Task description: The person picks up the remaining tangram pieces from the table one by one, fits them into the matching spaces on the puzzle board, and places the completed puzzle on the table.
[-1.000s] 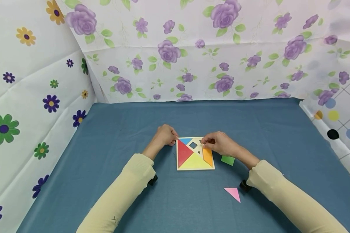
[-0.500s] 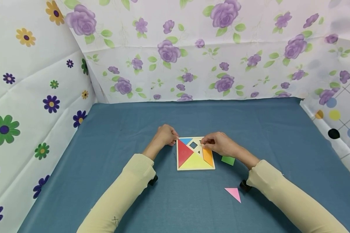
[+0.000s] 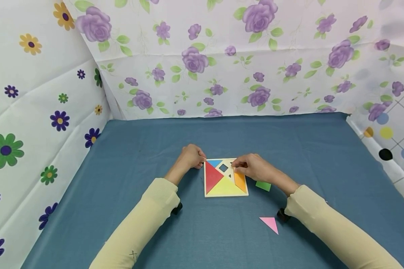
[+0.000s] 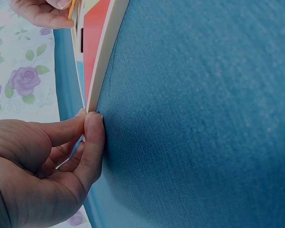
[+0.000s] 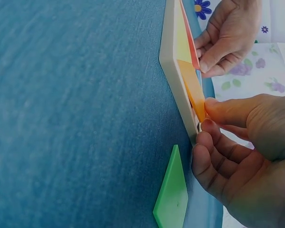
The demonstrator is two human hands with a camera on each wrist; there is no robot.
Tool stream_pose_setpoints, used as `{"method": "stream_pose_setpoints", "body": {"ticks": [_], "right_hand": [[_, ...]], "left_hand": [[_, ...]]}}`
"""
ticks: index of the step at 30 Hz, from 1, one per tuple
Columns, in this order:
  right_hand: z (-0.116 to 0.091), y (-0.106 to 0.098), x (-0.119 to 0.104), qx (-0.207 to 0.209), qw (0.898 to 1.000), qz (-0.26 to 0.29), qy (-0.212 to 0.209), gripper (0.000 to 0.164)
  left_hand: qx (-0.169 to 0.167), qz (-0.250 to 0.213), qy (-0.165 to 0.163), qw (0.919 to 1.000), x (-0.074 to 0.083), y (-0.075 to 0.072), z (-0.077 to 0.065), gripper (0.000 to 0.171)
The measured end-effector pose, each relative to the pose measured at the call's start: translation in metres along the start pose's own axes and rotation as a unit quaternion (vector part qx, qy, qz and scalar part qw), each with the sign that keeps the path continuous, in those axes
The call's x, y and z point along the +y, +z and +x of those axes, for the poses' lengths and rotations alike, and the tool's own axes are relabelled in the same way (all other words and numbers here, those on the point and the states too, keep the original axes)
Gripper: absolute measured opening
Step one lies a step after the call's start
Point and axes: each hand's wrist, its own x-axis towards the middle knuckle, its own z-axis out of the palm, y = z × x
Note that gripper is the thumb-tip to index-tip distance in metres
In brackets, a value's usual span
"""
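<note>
A square wooden tangram board (image 3: 226, 195) lies on the blue cloth, with red (image 3: 212, 177), yellow (image 3: 226, 187) and blue (image 3: 214, 163) triangles in it. My left hand (image 3: 191, 155) pinches the board's far left corner between thumb and fingers. On the right side, my right hand (image 3: 254, 166) pinches the far end of an orange parallelogram piece (image 3: 240, 181). That orange piece (image 5: 194, 90) looks slightly tilted in the right wrist view, its raised end between thumb and index finger. Bare board with small cut-outs shows in the middle; my right fingers hide the far right corner.
A green piece (image 3: 263, 185) lies on the cloth just right of the board, partly under my right wrist. Nearer the front lies a pink triangle (image 3: 271, 224). Flowered sheets (image 3: 195, 86) stand behind the blue cloth (image 3: 161, 134) and along its sides.
</note>
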Motion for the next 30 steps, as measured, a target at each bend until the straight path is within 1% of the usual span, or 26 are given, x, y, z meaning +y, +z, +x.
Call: {"method": "stream_pose_setpoints", "body": {"ticks": [9, 13, 19, 26, 30], "right_hand": [[-0.001, 0.0009, 0.0009, 0.0, 1.0, -0.001, -0.01, 0.019], [-0.0012, 0.0017, 0.002, 0.002, 1.0, -0.009, -0.014, 0.02], [-0.0013, 0.0022, 0.0019, -0.001, 1.0, -0.01, -0.01, 0.021], [-0.0018, 0.0023, 0.001, -0.005, 1.0, -0.012, -0.007, 0.022], [-0.0021, 0.0018, -0.0002, -0.007, 1.0, -0.009, -0.006, 0.022]], "left_hand": [[0.001, 0.003, -0.007, 1.0, 0.001, 0.0001, -0.0003, 0.008], [0.0, 0.002, -0.003, 1.0, 0.0006, -0.0001, -0.0004, 0.008], [0.001, 0.003, 0.007, 1.0, -0.0003, -0.0006, -0.0007, 0.009], [0.004, -0.001, -0.003, 1.0, 0.0006, 0.0005, -0.0006, 0.009], [0.005, 0.002, 0.002, 1.0, 0.0008, 0.0003, -0.0018, 0.009]]}}
